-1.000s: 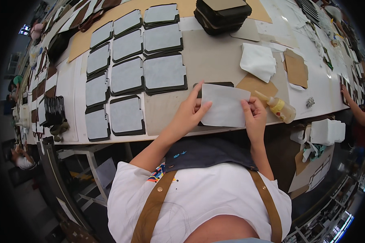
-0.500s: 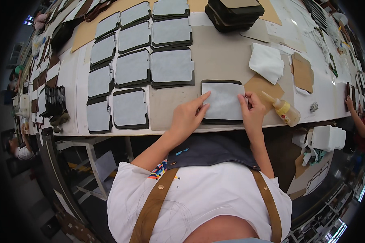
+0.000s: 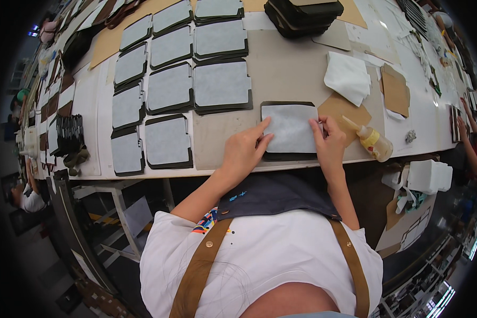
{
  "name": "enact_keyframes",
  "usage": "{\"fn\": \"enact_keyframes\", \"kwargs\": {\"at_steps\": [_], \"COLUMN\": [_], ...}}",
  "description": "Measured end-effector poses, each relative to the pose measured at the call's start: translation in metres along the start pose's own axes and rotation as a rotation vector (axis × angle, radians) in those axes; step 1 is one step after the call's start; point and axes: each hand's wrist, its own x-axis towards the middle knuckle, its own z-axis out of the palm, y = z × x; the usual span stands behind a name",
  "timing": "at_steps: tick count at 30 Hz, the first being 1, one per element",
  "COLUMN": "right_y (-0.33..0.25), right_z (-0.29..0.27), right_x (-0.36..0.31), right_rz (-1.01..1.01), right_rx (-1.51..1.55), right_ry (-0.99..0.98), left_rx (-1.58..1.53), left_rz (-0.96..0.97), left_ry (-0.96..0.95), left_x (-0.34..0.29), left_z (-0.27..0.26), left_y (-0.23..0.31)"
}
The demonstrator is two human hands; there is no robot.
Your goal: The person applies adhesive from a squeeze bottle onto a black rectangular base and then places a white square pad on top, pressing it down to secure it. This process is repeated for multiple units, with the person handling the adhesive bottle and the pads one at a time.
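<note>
white sheet lies on a black panel near the table's front edge; dark margins at 12 and 6 o'clock. left hand at sheet's 8 o'clock: thumb and forefinger parted, tips on sheet. right hand at 3 o'clock: narrow, thumb on sheet; cannot tell if pinching. farther out, bottle at 3, dark stack at 12.

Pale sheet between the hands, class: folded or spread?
Spread: the pale sheet lies flat between left hand and right hand, a black piece showing above and below it.
</note>
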Motion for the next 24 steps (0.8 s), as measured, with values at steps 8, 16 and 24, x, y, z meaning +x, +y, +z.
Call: {"fn": "enact_keyframes", "kwargs": {"at_steps": [8,16,24], "right_y": [-0.009,0.003,0.004], "right_z": [-0.004,-0.003,-0.003], "right_x": [-0.002,0.001,0.002], "right_rz": [-0.034,-0.29,-0.284], "right_rx": [-0.092,-0.238,-0.257], "right_ry": [0.044,0.039,0.027], "left_rx": [0.009,-0.006,0.029], "left_rz": [-0.013,-0.009,0.006], "left_ry": [-0.028,-0.025,-0.031], "left_x": [0.002,0.001,0.001], "left_z": [-0.001,0.001,0.0], "left_y": [0.004,0.002,0.004]}}
